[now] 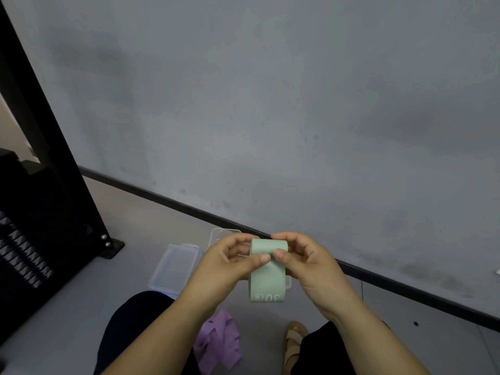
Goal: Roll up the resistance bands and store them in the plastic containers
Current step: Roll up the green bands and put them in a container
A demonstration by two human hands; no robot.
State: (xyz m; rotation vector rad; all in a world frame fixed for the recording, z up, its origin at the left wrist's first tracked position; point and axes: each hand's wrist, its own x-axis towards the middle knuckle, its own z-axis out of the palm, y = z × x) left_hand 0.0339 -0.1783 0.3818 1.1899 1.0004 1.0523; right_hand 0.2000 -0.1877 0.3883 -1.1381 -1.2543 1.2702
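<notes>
Pinching the green band point(267, 272) at its top between both thumbs, the left hand point(230, 262) and right hand point(303, 263) risked the springy roll unwinding if either grip loosened.

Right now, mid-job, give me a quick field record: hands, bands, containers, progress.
left hand: left hand pinches the green band's top end
right hand: right hand pinches the same end, thumbs side by side
green band: green band held in the air, lower part hanging loose and unrolled
purple band: purple band crumpled on the floor between the legs
containers: clear container on the floor left of the hands; second container partly hidden behind them
progress: no band visibly stored yet
</notes>
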